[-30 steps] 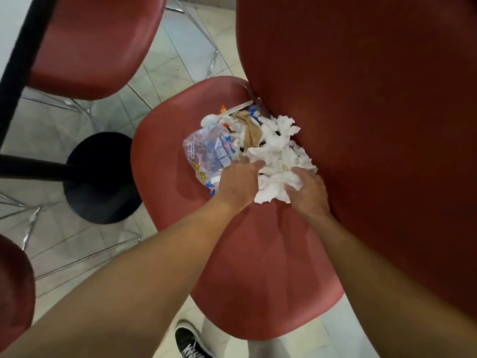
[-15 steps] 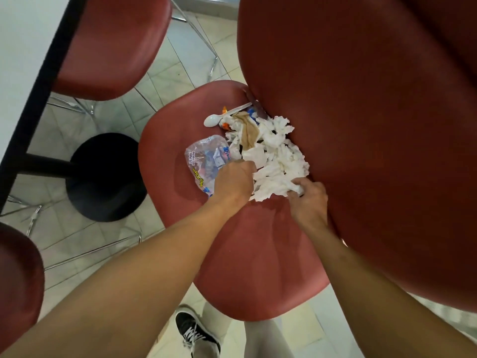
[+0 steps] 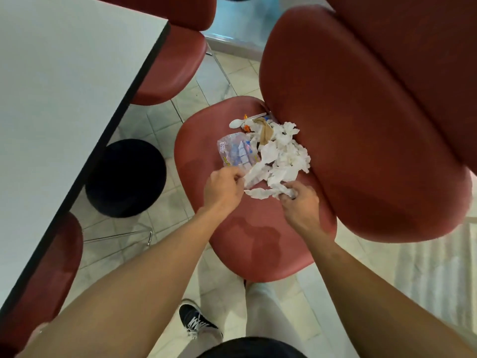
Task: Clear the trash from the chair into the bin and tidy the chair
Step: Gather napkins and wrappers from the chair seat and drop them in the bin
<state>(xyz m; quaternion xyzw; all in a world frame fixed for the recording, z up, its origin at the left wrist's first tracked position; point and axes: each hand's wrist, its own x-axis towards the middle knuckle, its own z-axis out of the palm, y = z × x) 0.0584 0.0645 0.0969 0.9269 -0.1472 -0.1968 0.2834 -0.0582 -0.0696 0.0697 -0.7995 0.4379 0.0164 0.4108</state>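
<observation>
Drawn back from pile since 0.5 s ago: left hand and right hand each pinching tissues at chair seat's rear. Risk: loose scraps dropping.

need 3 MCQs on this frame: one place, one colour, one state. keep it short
1. Where does the white plastic spoon lie?
A. at the far side of the trash pile
B. on the table
C. on the floor

2. What colour is the chair seat?
A. blue
B. red
C. grey

3. What is the right hand doing?
A. resting flat on the seat
B. holding the spoon
C. gripping white tissue

Key: 1 A, the spoon lies beyond the crumpled tissues, far from both hands. 2 B, the bare seat is red. 3 C, its fingers curl round a tissue end.
</observation>
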